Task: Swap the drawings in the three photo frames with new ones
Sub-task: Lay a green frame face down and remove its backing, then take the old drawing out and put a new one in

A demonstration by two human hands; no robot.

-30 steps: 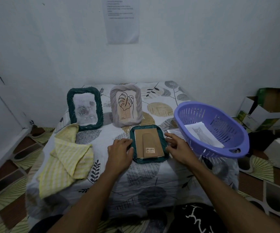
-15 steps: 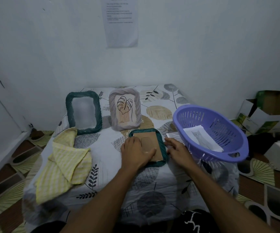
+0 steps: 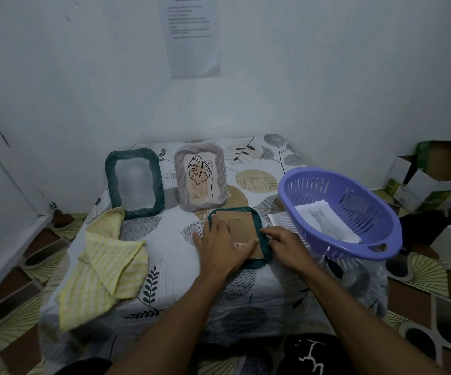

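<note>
A dark green frame lies face down on the low table, its brown cardboard back up. My left hand lies flat on that back, fingers spread and straight. My right hand touches the frame's right rim with its fingertips. Behind stand a second green frame with a pale, blurred picture and a grey frame with a leaf drawing. New drawings lie in the purple basket at the right.
A yellow striped cloth lies crumpled on the left of the leaf-print tablecloth. A sheet of paper lies under the basket's edge. Cardboard boxes stand on the floor at right. White walls close in behind and left.
My left hand slid from the frame's left edge onto the cardboard back and now presses flat there. My right hand stayed at the right rim. The view tilted down a little.
</note>
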